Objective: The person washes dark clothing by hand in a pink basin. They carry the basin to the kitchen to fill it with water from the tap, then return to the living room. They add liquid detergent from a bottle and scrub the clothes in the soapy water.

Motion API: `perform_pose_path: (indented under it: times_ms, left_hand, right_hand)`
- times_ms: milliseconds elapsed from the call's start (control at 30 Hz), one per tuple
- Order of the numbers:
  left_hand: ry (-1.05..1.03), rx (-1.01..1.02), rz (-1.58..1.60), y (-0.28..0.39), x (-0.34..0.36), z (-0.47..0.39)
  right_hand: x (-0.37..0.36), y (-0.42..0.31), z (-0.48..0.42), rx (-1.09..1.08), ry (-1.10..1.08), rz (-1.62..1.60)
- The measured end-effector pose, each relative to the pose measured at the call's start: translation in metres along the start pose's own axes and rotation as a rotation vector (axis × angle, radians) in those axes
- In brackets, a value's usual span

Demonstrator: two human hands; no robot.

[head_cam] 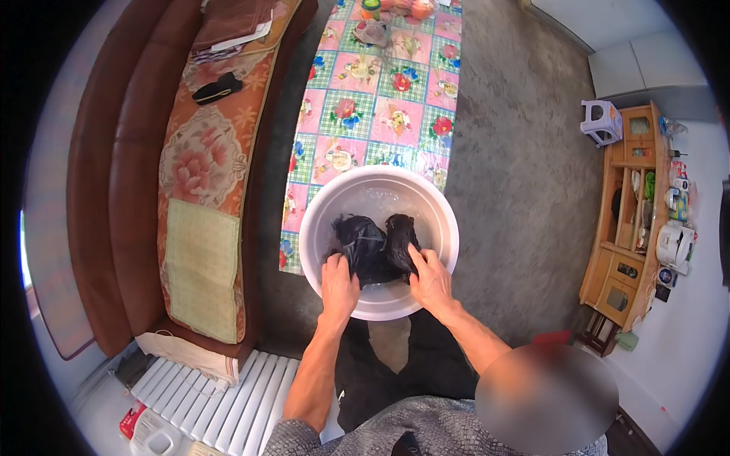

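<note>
A white plastic basin point(308, 239) rests on the near end of a table with a patterned plastic tablecloth point(399, 117). Cloudy water point(381, 199) stands in it, with a wet black cloth garment point(365, 245) bunched into two lobes. My left hand point(340, 288) reaches over the near rim and grips the garment's left side, fingertips partly hidden in the folds. On the right side, my right hand point(432, 282) holds the other lobe, index finger laid along it and thumb lower down. Part of the cloth is under the water.
Left of the table runs a brown sofa point(134, 171) with a floral cover and a black cap-like item point(217, 89). A white slatted radiator point(228, 407) is at lower left. Along the right wall stand a wooden cabinet point(607, 228) and a plastic stool point(601, 122). Plastic-bagged items point(399, 8) lie at the table's far end.
</note>
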State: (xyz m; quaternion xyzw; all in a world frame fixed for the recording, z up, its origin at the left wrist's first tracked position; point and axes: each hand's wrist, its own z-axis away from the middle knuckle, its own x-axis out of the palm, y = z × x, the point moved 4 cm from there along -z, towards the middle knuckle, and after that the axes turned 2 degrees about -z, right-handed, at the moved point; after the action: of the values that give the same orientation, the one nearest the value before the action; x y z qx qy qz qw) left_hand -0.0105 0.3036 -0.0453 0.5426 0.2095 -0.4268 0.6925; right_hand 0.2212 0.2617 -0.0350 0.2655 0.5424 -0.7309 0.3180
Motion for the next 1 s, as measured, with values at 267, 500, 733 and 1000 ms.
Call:
perform_pose_path:
  times_ms: [267, 500, 733, 1000]
  left_hand:
    - [-0.191, -0.009, -0.279, 0.013, 0.071, -0.056]
    - [0.013, 0.035, -0.351, -0.046, 0.13, -0.09]
    - [0.059, -0.191, 0.124, -0.02, 0.082, -0.131]
    - [0.07, 0.115, 0.355, 0.007, 0.009, -0.044]
  right_hand:
    - [0.068, 0.028, -0.053, 0.099, 0.087, 0.099]
    - [0.113, 0.064, -0.114, 0.095, 0.083, 0.123]
    - [0.104, 0.052, -0.169, 0.322, 0.158, -0.149]
    - [0.04, 0.0, -0.062, 0.028, 0.211, -0.374]
